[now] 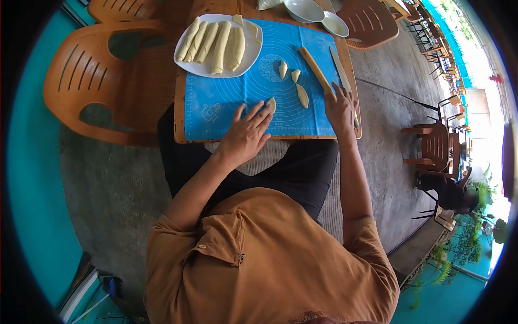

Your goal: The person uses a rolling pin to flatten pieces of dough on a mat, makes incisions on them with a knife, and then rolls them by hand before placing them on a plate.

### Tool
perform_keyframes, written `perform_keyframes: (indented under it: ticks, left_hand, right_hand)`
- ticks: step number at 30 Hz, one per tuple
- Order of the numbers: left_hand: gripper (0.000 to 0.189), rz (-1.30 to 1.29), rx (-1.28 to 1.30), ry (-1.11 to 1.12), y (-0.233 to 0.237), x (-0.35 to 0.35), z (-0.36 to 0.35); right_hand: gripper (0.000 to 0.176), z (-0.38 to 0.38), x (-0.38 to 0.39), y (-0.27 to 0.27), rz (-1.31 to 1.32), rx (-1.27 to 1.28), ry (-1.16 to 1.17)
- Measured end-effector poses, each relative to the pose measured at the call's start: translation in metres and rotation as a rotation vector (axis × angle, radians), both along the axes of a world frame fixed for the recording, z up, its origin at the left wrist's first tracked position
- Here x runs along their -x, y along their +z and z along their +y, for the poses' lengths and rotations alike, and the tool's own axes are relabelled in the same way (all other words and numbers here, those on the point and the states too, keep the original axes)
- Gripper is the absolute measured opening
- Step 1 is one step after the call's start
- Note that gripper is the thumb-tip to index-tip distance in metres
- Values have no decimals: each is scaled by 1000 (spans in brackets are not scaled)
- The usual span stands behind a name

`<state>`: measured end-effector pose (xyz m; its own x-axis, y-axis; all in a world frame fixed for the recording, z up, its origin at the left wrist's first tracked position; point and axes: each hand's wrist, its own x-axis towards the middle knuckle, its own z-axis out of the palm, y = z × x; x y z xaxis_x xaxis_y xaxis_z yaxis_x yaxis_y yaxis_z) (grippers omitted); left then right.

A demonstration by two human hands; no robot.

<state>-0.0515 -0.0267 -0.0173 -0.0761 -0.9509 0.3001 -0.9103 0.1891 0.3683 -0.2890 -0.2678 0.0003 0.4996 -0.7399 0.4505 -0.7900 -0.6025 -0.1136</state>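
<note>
My left hand (245, 132) lies palm down with fingers spread at the blue mat's (226, 102) front edge. Its fingertips touch a small dough piece (271, 105). At the mat's right side, my right hand (341, 110) holds the near end of a wooden rolling pin (315, 70) between thumb and fingers. A long knife (340, 67) lies just right of the pin, its handle partly hidden by that hand. Between my hands and farther up are a pale dough piece (283, 69), a smaller one (295, 75) and a longer one (302, 96).
A white plate (251, 59) with several rolled dough sheets (220, 48) stands at the mat's back left. Bowls (305, 9) sit at the back of the wooden table (179, 108). Orange chairs (81, 43) flank it. A person (456, 191) is far right.
</note>
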Motion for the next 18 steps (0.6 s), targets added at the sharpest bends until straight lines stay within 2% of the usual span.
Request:
perform_keyframes:
  ticks: [5, 14, 18]
  left_hand:
    - [52, -31, -32, 4, 1, 3, -6]
    - [51, -3, -11, -1, 1, 1, 0]
    - [50, 33, 4, -7, 6, -2, 6]
  right_hand:
    - [45, -10, -8, -3, 62, -135, -15]
    - [31, -34, -7, -30, -62, -23, 32]
    - [27, -9, -5, 2, -170, -22, 102]
